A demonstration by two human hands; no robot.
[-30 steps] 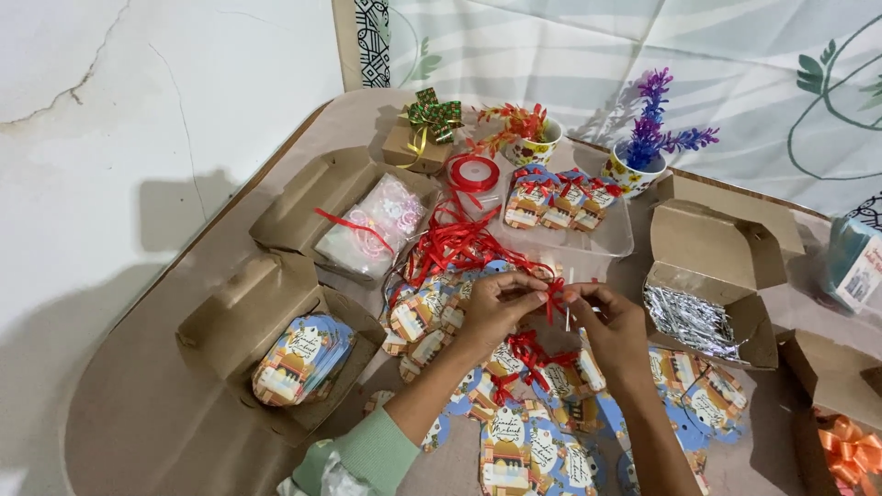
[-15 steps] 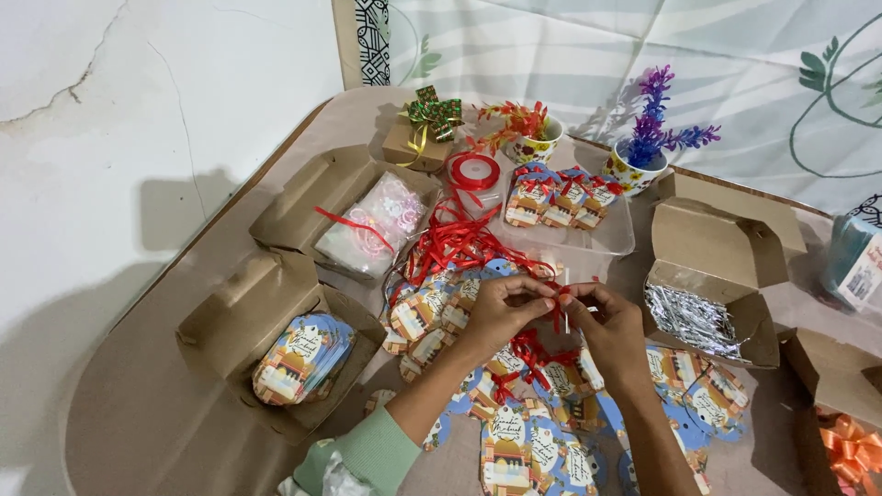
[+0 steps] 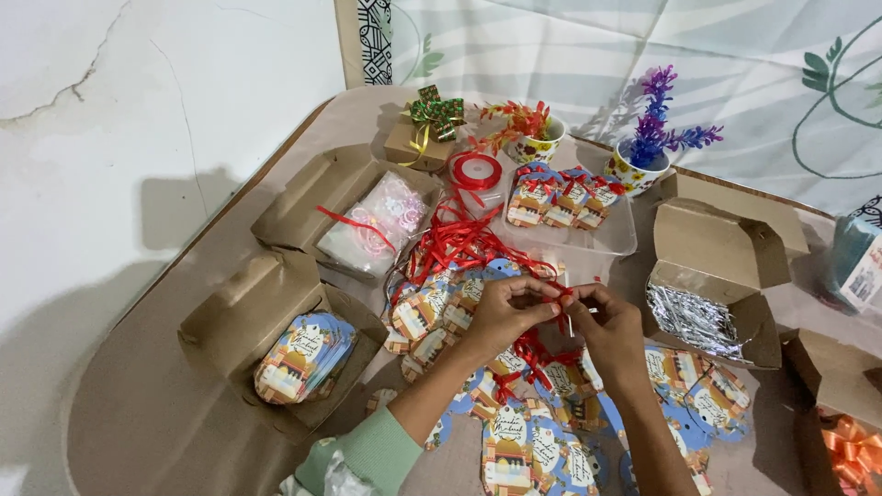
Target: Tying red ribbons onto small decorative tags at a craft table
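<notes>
My left hand [image 3: 501,315] and my right hand [image 3: 611,332] meet over the middle of the table, both pinching a short piece of red ribbon [image 3: 557,296] between fingertips. Under and around them lie several blue paper gift tags [image 3: 533,450] with coloured pictures, some with red ribbon tied on. A tangle of cut red ribbon strips [image 3: 464,241] lies just beyond my left hand, near a red ribbon spool [image 3: 478,172].
Open cardboard boxes stand around: one with a stack of tags [image 3: 303,356], one with a clear bag [image 3: 375,225], one with silver shreds [image 3: 696,317]. A clear tray of finished tags [image 3: 560,200], two small flower pots [image 3: 643,161], a gift box with bow [image 3: 424,133].
My hands have stayed in the same spot, fingers working the red ribbon piece closer together. Nothing else on the table has moved.
</notes>
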